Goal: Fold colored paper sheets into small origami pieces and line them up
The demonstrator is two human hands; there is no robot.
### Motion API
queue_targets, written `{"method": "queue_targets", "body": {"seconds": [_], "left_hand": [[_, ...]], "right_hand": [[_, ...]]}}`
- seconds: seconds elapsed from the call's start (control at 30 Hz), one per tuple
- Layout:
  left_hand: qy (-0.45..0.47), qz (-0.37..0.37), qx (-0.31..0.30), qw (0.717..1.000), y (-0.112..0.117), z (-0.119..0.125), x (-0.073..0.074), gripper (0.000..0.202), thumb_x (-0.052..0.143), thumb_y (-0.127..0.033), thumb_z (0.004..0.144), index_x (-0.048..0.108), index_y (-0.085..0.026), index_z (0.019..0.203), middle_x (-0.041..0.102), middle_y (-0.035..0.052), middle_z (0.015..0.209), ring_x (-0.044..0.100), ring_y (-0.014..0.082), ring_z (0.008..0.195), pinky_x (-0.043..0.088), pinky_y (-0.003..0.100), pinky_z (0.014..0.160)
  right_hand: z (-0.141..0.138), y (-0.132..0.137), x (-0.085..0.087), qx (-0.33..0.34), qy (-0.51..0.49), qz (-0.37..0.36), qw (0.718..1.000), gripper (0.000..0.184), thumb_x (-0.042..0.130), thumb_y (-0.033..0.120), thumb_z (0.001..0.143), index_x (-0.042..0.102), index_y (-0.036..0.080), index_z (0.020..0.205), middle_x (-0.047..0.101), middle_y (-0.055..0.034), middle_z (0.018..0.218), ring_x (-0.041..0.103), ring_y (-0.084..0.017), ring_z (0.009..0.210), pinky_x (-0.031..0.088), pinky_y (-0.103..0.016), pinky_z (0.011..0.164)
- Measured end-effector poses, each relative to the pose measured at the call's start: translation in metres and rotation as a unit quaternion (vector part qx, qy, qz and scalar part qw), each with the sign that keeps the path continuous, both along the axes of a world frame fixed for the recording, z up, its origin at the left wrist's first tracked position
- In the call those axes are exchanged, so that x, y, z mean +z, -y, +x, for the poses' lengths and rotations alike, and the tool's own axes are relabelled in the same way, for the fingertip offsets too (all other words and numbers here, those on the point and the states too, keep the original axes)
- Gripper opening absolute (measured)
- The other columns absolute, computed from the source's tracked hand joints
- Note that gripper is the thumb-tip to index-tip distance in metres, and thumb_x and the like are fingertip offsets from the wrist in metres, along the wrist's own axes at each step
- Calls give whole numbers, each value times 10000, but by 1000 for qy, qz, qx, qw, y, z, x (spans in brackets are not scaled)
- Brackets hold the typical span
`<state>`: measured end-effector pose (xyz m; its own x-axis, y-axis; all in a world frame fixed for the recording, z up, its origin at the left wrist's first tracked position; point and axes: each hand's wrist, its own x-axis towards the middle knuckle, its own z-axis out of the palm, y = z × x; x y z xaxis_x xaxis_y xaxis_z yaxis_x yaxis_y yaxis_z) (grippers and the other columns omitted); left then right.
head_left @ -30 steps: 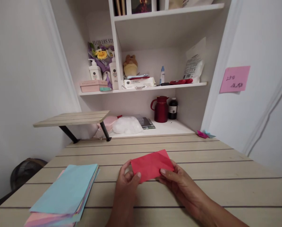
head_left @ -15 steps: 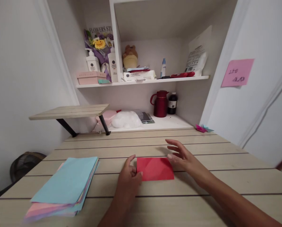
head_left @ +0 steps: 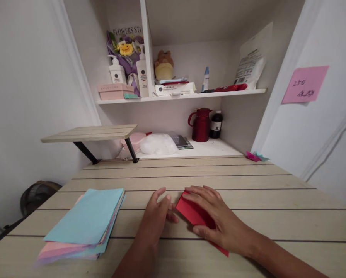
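Note:
A folded sheet of red paper (head_left: pixel 193 212) sits slanted at the middle of the desk, its left end a little raised. My right hand (head_left: pixel 212 216) holds it from above, fingers over the far edge and thumb on the near side, hiding much of it. My left hand (head_left: pixel 159 214) is beside the paper's left corner with its fingers apart and slightly curled. Whether those fingertips touch the corner I cannot tell. A stack of coloured paper (head_left: pixel 87 218), light blue on top, lies to the left of both hands.
A small raised shelf (head_left: pixel 91 133) stands at the back left of the desk (head_left: pixel 256 189). Behind are a dark red jug (head_left: pixel 201 125), a dark bottle (head_left: pixel 216 124) and a white bundle (head_left: pixel 159 144). Small pink and blue folded papers (head_left: pixel 256 156) lie at the back right.
The red paper has turned from lying square to slanting down to the right. My right hand has come down over it and taken hold; my left hand has come off its left edge.

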<state>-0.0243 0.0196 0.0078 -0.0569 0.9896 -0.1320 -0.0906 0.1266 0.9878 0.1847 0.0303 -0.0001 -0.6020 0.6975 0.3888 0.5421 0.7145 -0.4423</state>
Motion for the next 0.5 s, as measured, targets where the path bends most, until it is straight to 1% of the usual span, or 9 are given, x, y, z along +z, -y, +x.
{"method": "queue_targets", "body": {"seconds": [0.07, 0.1, 0.13, 0.2, 0.27, 0.33, 0.4, 0.43, 0.5], "left_hand": [[-35, 18, -24, 999, 1, 3, 0, 693, 478, -591, 824, 422, -108, 1318, 666, 17, 663, 575, 129, 437, 445, 262, 543], [-59, 23, -40, 997, 2, 5, -1, 688, 452, -601, 833, 419, -110, 1314, 650, 4, 639, 562, 129, 415, 439, 256, 508], [-82, 27, -53, 995, 2, 6, -3, 673, 466, -585, 832, 415, -119, 1315, 633, -15, 621, 542, 124, 397, 423, 244, 471], [-126, 28, -69, 989, 2, 8, -7, 614, 546, -480, 814, 420, -152, 1317, 590, -55, 589, 494, 110, 373, 376, 217, 410], [-177, 40, -52, 982, 1, 10, -11, 493, 574, -342, 798, 498, -178, 1257, 558, -68, 572, 481, 110, 395, 367, 212, 411], [-251, 95, -2, 963, -1, 9, -14, 345, 545, -222, 789, 607, -194, 1127, 587, -32, 651, 549, 131, 513, 438, 239, 514], [-329, 195, 32, 924, -2, 7, -13, 292, 527, -145, 773, 669, -209, 1019, 628, 27, 849, 618, 175, 754, 489, 303, 713], [-362, 249, 27, 898, -2, 6, -12, 291, 530, -130, 772, 684, -223, 1001, 625, 49, 971, 612, 199, 889, 478, 342, 813], [-416, 338, -26, 844, -1, 3, -7, 257, 564, -174, 802, 697, -265, 1003, 584, 64, 1172, 539, 240, 1098, 407, 418, 956]], "right_hand": [[1, -1, 0, 2, -24, -32, 999, 605, 621, 482, 827, 428, 353, 1386, 436, -75, 1439, 343, -333, 1328, 216, -542, 1101], [1, -1, 0, 4, -36, -45, 998, 595, 633, 476, 820, 450, 353, 1372, 464, -73, 1419, 366, -334, 1310, 238, -536, 1092], [1, -1, 0, 7, -45, -57, 997, 590, 643, 468, 813, 465, 352, 1363, 493, -71, 1395, 392, -334, 1288, 250, -534, 1085], [0, -1, -1, 21, -54, -85, 995, 613, 668, 443, 798, 462, 349, 1367, 541, -68, 1353, 440, -331, 1247, 258, -535, 1081], [-2, 0, -3, 39, -56, -106, 992, 676, 704, 414, 771, 437, 343, 1388, 554, -67, 1344, 462, -328, 1226, 267, -528, 1081], [-3, 0, -5, 42, -69, -108, 991, 679, 706, 388, 773, 434, 338, 1393, 532, -63, 1370, 445, -324, 1249, 278, -507, 1085], [-3, -3, -7, 15, -106, -102, 989, 573, 664, 368, 813, 483, 332, 1356, 534, -56, 1366, 442, -306, 1259, 303, -477, 1080], [-2, -5, -7, -4, -133, -106, 985, 501, 633, 354, 837, 516, 328, 1324, 552, -53, 1343, 463, -292, 1244, 326, -461, 1069], [1, -11, -8, -33, -197, -137, 970, 393, 589, 328, 866, 564, 310, 1257, 609, -50, 1259, 535, -263, 1167, 389, -429, 1022]]}}
